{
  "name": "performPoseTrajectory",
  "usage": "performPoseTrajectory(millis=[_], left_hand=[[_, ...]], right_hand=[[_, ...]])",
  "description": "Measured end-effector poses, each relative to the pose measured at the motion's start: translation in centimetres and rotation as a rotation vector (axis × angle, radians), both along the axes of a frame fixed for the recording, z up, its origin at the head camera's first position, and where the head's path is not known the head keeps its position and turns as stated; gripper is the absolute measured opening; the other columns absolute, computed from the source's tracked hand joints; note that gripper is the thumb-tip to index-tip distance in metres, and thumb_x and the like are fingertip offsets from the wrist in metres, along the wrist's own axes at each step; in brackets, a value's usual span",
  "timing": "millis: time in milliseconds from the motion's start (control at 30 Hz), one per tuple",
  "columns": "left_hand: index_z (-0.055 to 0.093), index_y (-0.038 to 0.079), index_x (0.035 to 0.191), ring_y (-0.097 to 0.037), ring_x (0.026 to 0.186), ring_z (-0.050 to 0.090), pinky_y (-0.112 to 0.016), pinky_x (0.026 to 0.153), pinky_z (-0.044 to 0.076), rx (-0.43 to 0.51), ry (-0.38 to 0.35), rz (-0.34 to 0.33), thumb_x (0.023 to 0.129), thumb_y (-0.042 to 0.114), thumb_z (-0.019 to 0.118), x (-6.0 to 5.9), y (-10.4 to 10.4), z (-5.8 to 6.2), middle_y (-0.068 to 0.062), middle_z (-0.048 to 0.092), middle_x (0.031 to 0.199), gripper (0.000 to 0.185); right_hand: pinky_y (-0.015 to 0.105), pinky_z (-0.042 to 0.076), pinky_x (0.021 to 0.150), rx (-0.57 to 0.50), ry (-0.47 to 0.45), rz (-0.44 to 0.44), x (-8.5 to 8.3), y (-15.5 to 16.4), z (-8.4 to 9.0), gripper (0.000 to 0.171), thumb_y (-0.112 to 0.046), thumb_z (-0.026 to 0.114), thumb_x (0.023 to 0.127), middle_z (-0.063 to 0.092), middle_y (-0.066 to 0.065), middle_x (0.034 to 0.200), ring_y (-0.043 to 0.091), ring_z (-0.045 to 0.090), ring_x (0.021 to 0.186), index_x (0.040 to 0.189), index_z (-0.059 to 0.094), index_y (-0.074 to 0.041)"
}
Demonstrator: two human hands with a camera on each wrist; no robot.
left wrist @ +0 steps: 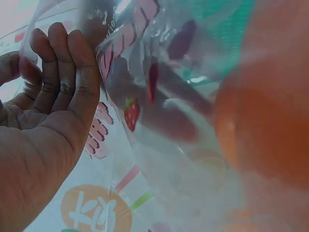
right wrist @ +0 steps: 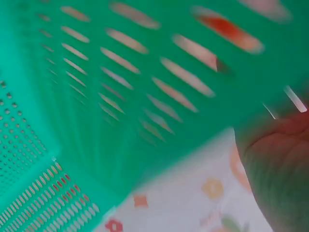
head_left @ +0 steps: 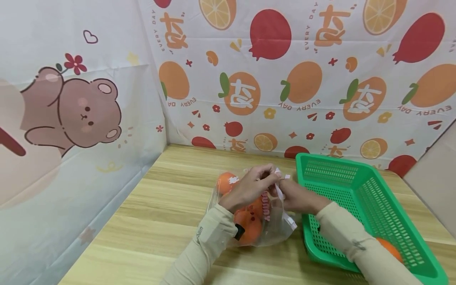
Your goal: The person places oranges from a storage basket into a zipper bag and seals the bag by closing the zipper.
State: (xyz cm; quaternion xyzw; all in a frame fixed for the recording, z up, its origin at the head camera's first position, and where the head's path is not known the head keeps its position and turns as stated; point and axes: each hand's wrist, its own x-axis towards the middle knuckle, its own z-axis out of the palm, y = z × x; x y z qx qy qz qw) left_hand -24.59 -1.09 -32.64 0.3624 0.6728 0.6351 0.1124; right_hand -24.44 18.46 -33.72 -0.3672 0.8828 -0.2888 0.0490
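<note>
A clear plastic zip bag [head_left: 276, 231] with pink lettering lies on the table, holding several oranges [head_left: 225, 184]. My left hand [head_left: 251, 186] pinches the bag's top edge between thumb and fingers. Close against it, my right hand [head_left: 293, 194] grips the same edge by the white zip strip [head_left: 279, 192]; its fingertips are partly hidden. Through the film in the left wrist view, an orange [left wrist: 270, 121] fills the right side, while the left hand [left wrist: 53, 101] has its fingers bent at the bag's edge. The right wrist view catches part of the right hand [right wrist: 285, 154] beyond the basket wall.
To the right stands a green slotted basket [head_left: 360, 186], its near-left rim under the right forearm. One orange [head_left: 390, 250] sits inside it, partly behind the sleeve. Printed cloths [head_left: 221, 47] hang behind and left of the wooden table [head_left: 149, 221].
</note>
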Motion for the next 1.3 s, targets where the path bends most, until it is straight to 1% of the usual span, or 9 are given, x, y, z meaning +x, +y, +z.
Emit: performPoseTrajectory(millis=[167,267,333,433,600,700,900,1100,1300], left_hand=[[0.052,0.003,0.085,-0.018,0.075,0.066,-0.033,0.076,0.058,0.002,-0.001,0.045,0.107,0.021,0.053,0.0,-0.3,0.3,-0.009,0.062,0.079,0.028],[0.05,0.003,0.083,-0.019,0.074,0.066,-0.035,0.075,0.057,-0.011,0.003,0.074,0.107,0.023,0.053,0.0,-0.7,0.4,-0.009,0.063,0.077,0.031],[0.049,0.003,0.083,-0.02,0.074,0.066,-0.038,0.076,0.057,-0.016,0.004,0.08,0.107,0.024,0.054,0.0,-0.8,0.5,-0.009,0.063,0.077,0.032],[0.049,0.003,0.083,-0.02,0.075,0.067,-0.039,0.076,0.057,-0.019,0.002,0.078,0.107,0.024,0.054,0.0,-0.9,0.4,-0.009,0.063,0.077,0.032],[0.05,0.004,0.084,-0.02,0.075,0.067,-0.036,0.074,0.056,-0.025,-0.009,0.093,0.106,0.025,0.055,0.2,-1.0,0.4,-0.009,0.063,0.077,0.031],[0.051,0.004,0.085,-0.021,0.075,0.067,-0.04,0.075,0.056,-0.028,-0.005,0.099,0.106,0.026,0.055,0.2,-0.9,0.4,-0.008,0.063,0.078,0.031],[0.051,0.003,0.085,-0.021,0.073,0.067,-0.048,0.077,0.058,-0.029,-0.001,0.09,0.107,0.025,0.055,0.4,-0.6,0.1,-0.008,0.063,0.077,0.031],[0.051,0.004,0.085,-0.019,0.074,0.066,-0.037,0.075,0.057,-0.018,-0.011,0.069,0.107,0.025,0.055,0.6,0.1,-0.1,-0.008,0.063,0.077,0.03],[0.051,0.003,0.085,-0.018,0.074,0.066,-0.033,0.076,0.058,-0.006,-0.008,0.06,0.107,0.025,0.054,0.7,0.0,-0.1,-0.008,0.063,0.077,0.031]], right_hand=[[0.031,0.059,0.08,-0.184,0.085,-0.046,1.4,3.4,3.2,0.019,-0.001,0.072,0.093,0.074,0.003,0.106,0.015,0.069,0.095,0.11,0.075,-0.01],[0.032,0.059,0.08,-0.176,0.149,-0.176,2.2,6.4,4.4,0.019,-0.007,0.074,0.093,0.074,0.002,0.108,0.016,0.07,0.094,0.111,0.075,-0.012],[0.036,0.06,0.08,-0.089,0.148,-0.26,2.7,8.6,4.6,0.024,-0.013,0.077,0.091,0.072,0.002,0.112,0.02,0.069,0.097,0.115,0.073,-0.012],[0.049,0.058,0.085,0.119,0.024,-0.334,3.3,11.8,3.9,0.049,-0.026,0.082,0.087,0.066,0.013,0.125,0.036,0.064,0.109,0.128,0.064,-0.006],[0.071,0.044,0.092,0.455,-0.307,-0.391,4.4,15.8,2.2,0.085,-0.044,0.086,0.077,0.049,0.034,0.138,0.057,0.046,0.122,0.14,0.049,-0.001],[0.071,0.044,0.09,0.526,-0.436,-0.401,5.1,16.9,1.5,0.08,-0.039,0.089,0.076,0.053,0.033,0.129,0.056,0.049,0.116,0.137,0.051,-0.003],[0.055,0.051,0.079,0.512,-0.591,-0.444,6.8,16.9,0.4,0.062,-0.022,0.091,0.071,0.059,0.011,0.109,0.034,0.054,0.099,0.124,0.06,-0.013],[0.045,0.049,0.071,0.546,-0.544,-0.462,7.7,17.5,0.1,0.05,-0.025,0.089,0.072,0.055,0.006,0.101,0.029,0.049,0.093,0.112,0.062,-0.013],[0.034,0.054,0.07,0.298,-0.373,-0.363,6.3,18.1,1.6,0.055,-0.024,0.085,0.08,0.061,0.01,0.105,0.024,0.057,0.09,0.12,0.061,0.005]])
